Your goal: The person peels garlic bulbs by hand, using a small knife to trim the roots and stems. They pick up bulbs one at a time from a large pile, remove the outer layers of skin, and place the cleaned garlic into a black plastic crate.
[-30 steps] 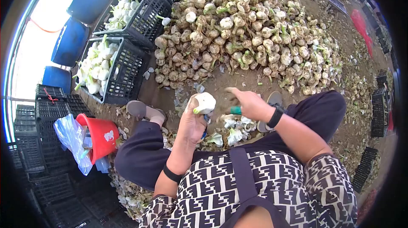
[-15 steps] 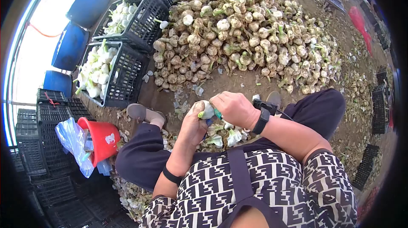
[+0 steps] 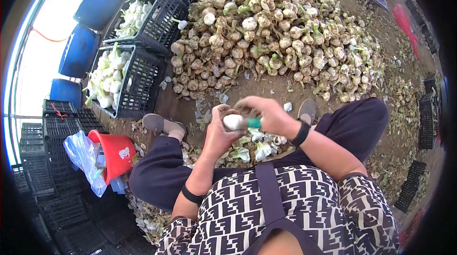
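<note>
My left hand (image 3: 220,129) is closed around a white garlic bulb (image 3: 233,122), held in front of my lap. Close on its right is my right hand (image 3: 271,115), blurred by motion, its fingers arched above the bulb and apart from the thumb. A green wrap-like piece (image 3: 253,122) shows at the right thumb, right beside the bulb. Under both hands lie peeled skins and trimmed leaves (image 3: 261,150) between my legs.
A large heap of unpeeled garlic (image 3: 266,36) lies ahead. Black crates (image 3: 143,81) holding white bulbs stand at the left, beside blue barrels (image 3: 78,53). A red bucket (image 3: 116,157) with plastic bags is near my left knee. Stacked black crates (image 3: 62,136) stand behind it.
The bulb has turned in my left hand, so its white side faces up and its stem no longer shows. My right fingers have lifted and spread from their pinch at the bulb.
</note>
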A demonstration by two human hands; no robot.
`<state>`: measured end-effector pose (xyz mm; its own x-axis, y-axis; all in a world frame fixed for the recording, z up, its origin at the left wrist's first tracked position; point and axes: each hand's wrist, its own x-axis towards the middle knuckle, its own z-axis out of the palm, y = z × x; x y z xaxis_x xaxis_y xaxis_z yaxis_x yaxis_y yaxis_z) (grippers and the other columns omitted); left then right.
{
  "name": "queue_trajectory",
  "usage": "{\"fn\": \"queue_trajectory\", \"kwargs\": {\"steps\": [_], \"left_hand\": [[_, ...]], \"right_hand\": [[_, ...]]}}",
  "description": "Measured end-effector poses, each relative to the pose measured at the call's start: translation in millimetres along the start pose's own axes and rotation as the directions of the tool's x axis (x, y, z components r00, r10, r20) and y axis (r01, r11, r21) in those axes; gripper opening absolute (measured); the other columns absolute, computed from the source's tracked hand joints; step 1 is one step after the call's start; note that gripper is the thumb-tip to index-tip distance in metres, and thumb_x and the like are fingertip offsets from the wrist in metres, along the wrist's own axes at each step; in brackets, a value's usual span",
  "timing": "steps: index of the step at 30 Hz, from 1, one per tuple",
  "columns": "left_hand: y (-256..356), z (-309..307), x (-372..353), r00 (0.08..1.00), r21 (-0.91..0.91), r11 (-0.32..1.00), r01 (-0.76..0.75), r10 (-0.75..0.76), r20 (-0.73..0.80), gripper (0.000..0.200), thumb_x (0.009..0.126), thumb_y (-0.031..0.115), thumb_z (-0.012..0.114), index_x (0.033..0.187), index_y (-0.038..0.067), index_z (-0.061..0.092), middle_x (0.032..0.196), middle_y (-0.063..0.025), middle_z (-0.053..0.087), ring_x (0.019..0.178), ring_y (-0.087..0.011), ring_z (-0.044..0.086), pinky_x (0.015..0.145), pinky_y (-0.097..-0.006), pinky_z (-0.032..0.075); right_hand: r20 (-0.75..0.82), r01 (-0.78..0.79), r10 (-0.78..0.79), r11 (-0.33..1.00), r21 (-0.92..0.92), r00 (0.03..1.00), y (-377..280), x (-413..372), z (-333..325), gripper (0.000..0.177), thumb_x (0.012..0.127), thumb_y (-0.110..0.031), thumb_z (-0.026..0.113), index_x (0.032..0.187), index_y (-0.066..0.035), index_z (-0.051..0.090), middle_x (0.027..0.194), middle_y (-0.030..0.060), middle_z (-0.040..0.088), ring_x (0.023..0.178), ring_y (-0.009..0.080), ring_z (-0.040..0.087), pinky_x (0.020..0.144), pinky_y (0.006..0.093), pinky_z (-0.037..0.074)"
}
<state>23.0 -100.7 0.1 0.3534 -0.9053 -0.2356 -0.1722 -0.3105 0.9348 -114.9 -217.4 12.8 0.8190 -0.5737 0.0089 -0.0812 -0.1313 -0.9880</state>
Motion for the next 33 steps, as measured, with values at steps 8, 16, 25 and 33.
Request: {"fn": "queue_trajectory", "kwargs": {"steps": [8, 16, 25, 33], "left_hand": [[-25, -16, 27, 0.905, -0.809, 0.467, 0.356, -0.387, 0.175, 0.037, 0.091, 0.038, 0.044, 0.104, 0.003, 0.050, 0.095, -0.0119, 0.059, 0.085, -0.0221, 0.058, 0.071, -0.0336, 0.050], [73, -193, 148, 0.963, -0.939, 0.298, -0.171, -0.153, -0.223, 0.066, 0.090, 0.051, 0.033, 0.111, -0.011, 0.037, 0.113, -0.0301, 0.049, 0.107, -0.0387, 0.050, 0.092, -0.0446, 0.045], [-9, -55, 140, 0.937, -0.685, 0.672, 0.281, -0.348, 0.043, 0.020, 0.091, 0.019, 0.046, 0.102, 0.003, 0.053, 0.096, -0.0117, 0.059, 0.088, -0.0236, 0.059, 0.075, -0.0341, 0.049], [-37, 25, 72, 0.839, -0.585, 0.624, 0.518, -0.505, 0.205, 0.038, 0.090, 0.021, 0.050, 0.124, 0.005, 0.043, 0.110, -0.0096, 0.054, 0.099, -0.0214, 0.054, 0.087, -0.0351, 0.043]], "right_hand": [[-0.117, -0.220, 0.189, 0.899, -0.379, 0.975, 74, -3, -9, 0.015, 0.075, -0.011, 0.054, 0.087, -0.005, 0.060, 0.088, 0.0192, 0.061, 0.083, 0.0357, 0.058, 0.069, 0.0406, 0.046], [-0.194, -0.462, 0.420, 0.774, -0.433, 0.886, 168, -8, -31, 0.023, 0.074, -0.017, 0.057, 0.094, -0.004, 0.058, 0.087, 0.0204, 0.061, 0.087, 0.0378, 0.057, 0.074, 0.0458, 0.044], [-0.886, -0.717, 0.393, 0.689, 0.108, 0.244, 201, 100, -168, 0.050, 0.079, -0.020, 0.058, 0.118, 0.004, 0.038, 0.097, 0.0297, 0.057, 0.094, 0.0425, 0.055, 0.083, 0.0457, 0.041], [-0.687, -0.382, 0.197, 0.915, -0.126, 0.699, 197, 69, -119, 0.019, 0.080, -0.014, 0.056, 0.095, -0.002, 0.054, 0.093, 0.0206, 0.061, 0.089, 0.0319, 0.059, 0.074, 0.0373, 0.046]]}}
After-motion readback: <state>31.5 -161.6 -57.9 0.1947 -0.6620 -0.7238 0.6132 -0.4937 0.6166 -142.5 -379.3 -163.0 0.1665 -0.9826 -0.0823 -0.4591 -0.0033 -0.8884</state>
